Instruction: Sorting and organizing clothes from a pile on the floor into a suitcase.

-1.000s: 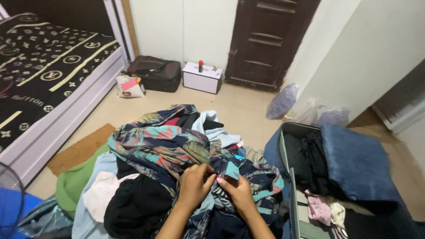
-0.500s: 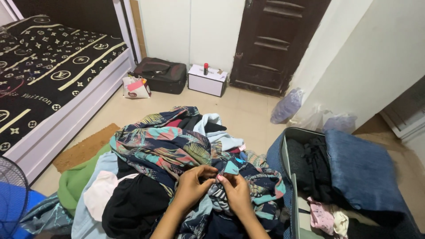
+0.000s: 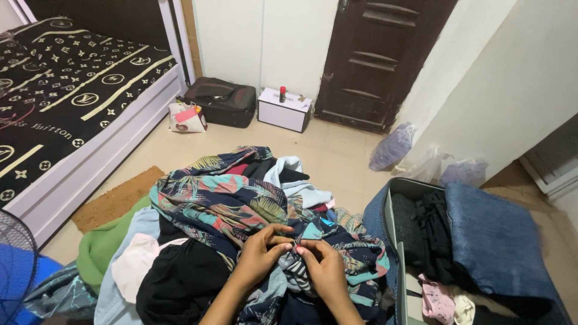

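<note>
A big heap of clothes lies on the floor in front of me. On top is a dark blue garment with a teal, pink and yellow leaf print (image 3: 217, 201). My left hand (image 3: 262, 253) and my right hand (image 3: 322, 265) meet at the middle of it, both pinching a fold of this printed fabric. Under it lie a black garment (image 3: 180, 283), a pale pink piece (image 3: 132, 262), a green one (image 3: 99, 247) and a light blue one (image 3: 298, 186).
An open blue suitcase (image 3: 494, 241) with dark clothes stands at the right. A bed with a black patterned cover (image 3: 66, 90) runs along the left. A black bag (image 3: 220, 99), a white box (image 3: 283, 111), a dark door (image 3: 379, 60), plastic bags (image 3: 391, 147), a fan (image 3: 15, 265) and a brown mat (image 3: 117, 198) surround the pile.
The camera has tilted slightly, shifting the scene a little. My hands have stayed on the printed garment, fingers drawn closer together around the fold.
</note>
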